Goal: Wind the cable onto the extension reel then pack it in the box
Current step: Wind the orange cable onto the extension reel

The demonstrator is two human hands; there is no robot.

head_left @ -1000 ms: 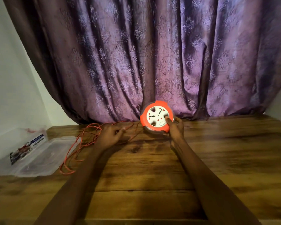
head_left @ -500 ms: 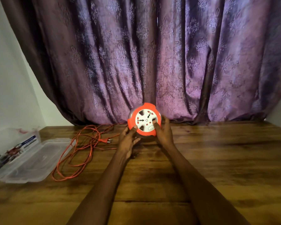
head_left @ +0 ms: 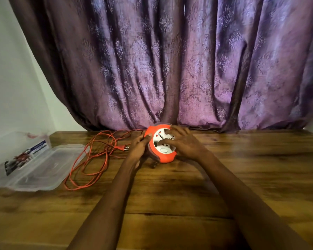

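Observation:
The round orange extension reel with a white socket face sits tilted on the wooden table near the curtain. My left hand grips its left rim, thumb on the orange edge. My right hand lies over the white face, fingers spread on the sockets. The orange cable lies in loose loops on the table to the left, its plug beside my left hand. The clear plastic box stands open at the far left.
The box's clear lid, with a printed label, leans back against the white wall. A purple patterned curtain hangs along the table's far edge.
My left hand left the cable and took the reel's left rim. The reel tipped down from upright, and my right hand moved from its edge onto the white face.

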